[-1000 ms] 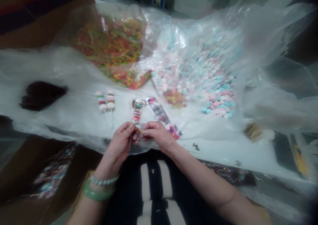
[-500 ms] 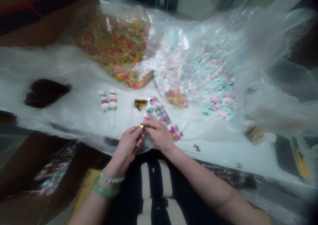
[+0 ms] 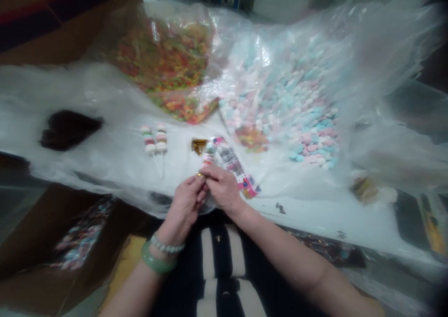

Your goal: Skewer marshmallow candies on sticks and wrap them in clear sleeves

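My left hand [image 3: 189, 198] is closed, its thumb and fingertips pinching a small gold twist tie [image 3: 199, 174]. Against it, my right hand [image 3: 224, 188] is closed around the lower end of a bagged candy skewer [image 3: 209, 156], whose pink, white and green pieces stick out beyond the fingers. Its stick is hidden by the hands. A small heap of gold twist ties [image 3: 199, 145] lies just past the skewer. Beside my right hand is a printed clear bag [image 3: 231, 163] with pink and blue ends. To the left lie two unwrapped candy skewers [image 3: 149, 142] on white sticks.
At the back left is a large clear bag of red, orange and green gummies [image 3: 168, 65]. Pastel candies [image 3: 311, 139] spill from another bag at right, near a few loose gummies [image 3: 251, 138]. A dark bundle [image 3: 70, 129] lies far left; an open carton [image 3: 35, 247] stands below the table edge.
My hands have drawn closer together around the neck of the bagged skewer, and less of the gold tie shows. The whole view has shifted slightly; the things on the table stay put.
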{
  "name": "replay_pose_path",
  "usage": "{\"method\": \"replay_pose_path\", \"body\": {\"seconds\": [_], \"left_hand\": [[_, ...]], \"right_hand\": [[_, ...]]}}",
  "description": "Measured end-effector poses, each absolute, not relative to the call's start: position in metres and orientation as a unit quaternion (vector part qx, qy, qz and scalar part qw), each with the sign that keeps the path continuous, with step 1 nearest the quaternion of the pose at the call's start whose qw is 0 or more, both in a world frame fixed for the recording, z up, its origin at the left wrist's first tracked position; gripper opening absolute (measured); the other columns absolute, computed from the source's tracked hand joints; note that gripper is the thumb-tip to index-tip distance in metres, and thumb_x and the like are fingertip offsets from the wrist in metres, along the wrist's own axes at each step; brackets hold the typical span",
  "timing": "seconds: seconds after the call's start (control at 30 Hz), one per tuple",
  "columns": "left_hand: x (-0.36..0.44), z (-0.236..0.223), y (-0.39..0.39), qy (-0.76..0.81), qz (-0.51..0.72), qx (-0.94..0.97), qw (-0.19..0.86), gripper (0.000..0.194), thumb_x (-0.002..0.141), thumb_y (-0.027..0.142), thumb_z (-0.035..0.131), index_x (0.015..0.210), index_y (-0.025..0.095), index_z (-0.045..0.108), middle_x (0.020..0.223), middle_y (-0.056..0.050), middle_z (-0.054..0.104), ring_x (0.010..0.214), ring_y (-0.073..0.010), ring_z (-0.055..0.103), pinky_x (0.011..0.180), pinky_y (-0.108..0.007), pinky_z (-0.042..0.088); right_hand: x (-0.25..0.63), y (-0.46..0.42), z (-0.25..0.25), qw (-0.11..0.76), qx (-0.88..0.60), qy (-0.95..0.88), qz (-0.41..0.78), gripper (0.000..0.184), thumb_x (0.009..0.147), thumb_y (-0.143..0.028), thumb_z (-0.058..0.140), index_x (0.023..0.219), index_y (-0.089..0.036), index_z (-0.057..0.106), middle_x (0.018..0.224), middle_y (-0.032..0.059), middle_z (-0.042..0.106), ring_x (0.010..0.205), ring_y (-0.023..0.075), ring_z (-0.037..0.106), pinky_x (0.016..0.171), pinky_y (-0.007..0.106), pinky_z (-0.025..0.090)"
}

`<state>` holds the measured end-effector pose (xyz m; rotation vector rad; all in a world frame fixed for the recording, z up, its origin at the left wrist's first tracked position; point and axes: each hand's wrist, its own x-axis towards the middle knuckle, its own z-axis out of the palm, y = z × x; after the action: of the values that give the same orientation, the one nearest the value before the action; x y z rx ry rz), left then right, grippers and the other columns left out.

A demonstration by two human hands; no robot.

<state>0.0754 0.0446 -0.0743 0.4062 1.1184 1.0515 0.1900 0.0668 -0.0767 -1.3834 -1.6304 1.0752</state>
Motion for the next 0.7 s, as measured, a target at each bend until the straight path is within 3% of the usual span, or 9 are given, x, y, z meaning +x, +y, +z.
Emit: {"method": "replay_pose_path", "body": {"seconds": [0.1,0.2,0.3,0.47,0.6,0.7], "left_hand": [[0.077,-0.072,0.043,0.541,0.498,0.187,0.652,0.032,0.069,0.035,0.075,0.064,0.016,0.051,0.046,0.007,0.045,0.035,-0.0029,0.032,0.035,-0.017,0.019],[0.079,-0.068,0.044,0.544,0.518,0.168,0.638,0.03,0.068,0.032,0.074,0.064,0.017,0.049,0.048,0.007,0.048,0.034,-0.0029,0.031,0.034,-0.017,0.019],[0.077,-0.065,0.046,0.522,0.524,0.164,0.653,0.032,0.066,0.033,0.076,0.064,0.017,0.049,0.049,0.006,0.051,0.033,-0.0024,0.031,0.034,-0.017,0.02],[0.062,-0.059,0.041,0.464,0.41,0.207,0.757,0.037,0.064,0.041,0.08,0.063,0.016,0.053,0.043,0.005,0.047,0.03,-0.002,0.028,0.033,-0.016,0.015],[0.045,-0.053,0.036,0.392,0.306,0.256,0.829,0.034,0.062,0.041,0.081,0.071,0.013,0.065,0.043,0.004,0.045,0.031,-0.002,0.027,0.033,-0.016,0.013],[0.029,-0.042,0.04,0.378,0.242,0.296,0.843,0.029,0.064,0.04,0.077,0.061,0.015,0.064,0.039,0.003,0.044,0.029,-0.0038,0.024,0.031,-0.019,0.009]], "right_hand": [[0.192,0.065,-0.076,0.364,-0.509,-0.66,0.416,0.032,0.079,-0.015,0.053,0.103,-0.027,0.07,0.098,0.0003,0.073,0.096,0.0191,0.065,0.091,0.033,0.048],[0.189,0.062,-0.079,0.408,-0.542,-0.592,0.435,0.031,0.08,-0.021,0.056,0.11,-0.024,0.061,0.077,-0.0017,0.066,0.077,0.0171,0.063,0.08,0.032,0.049],[0.189,0.064,-0.079,0.424,-0.544,-0.47,0.551,0.033,0.073,-0.025,0.064,0.104,-0.022,0.056,0.061,-0.0072,0.055,0.061,0.014,0.057,0.066,0.028,0.047],[0.208,0.07,-0.059,0.362,-0.404,-0.439,0.716,0.042,0.061,-0.025,0.076,0.101,-0.021,0.063,0.069,-0.0053,0.061,0.061,0.012,0.056,0.062,0.026,0.047],[0.221,0.058,-0.038,0.302,-0.351,-0.591,0.66,0.018,0.073,-0.032,0.071,0.085,-0.019,0.068,0.078,0.0022,0.067,0.073,0.0169,0.062,0.069,0.03,0.051],[0.221,0.045,-0.024,0.324,-0.334,-0.739,0.487,0.013,0.083,-0.03,0.06,0.079,-0.019,0.066,0.075,0.0042,0.068,0.07,0.0173,0.061,0.067,0.031,0.049]]}}
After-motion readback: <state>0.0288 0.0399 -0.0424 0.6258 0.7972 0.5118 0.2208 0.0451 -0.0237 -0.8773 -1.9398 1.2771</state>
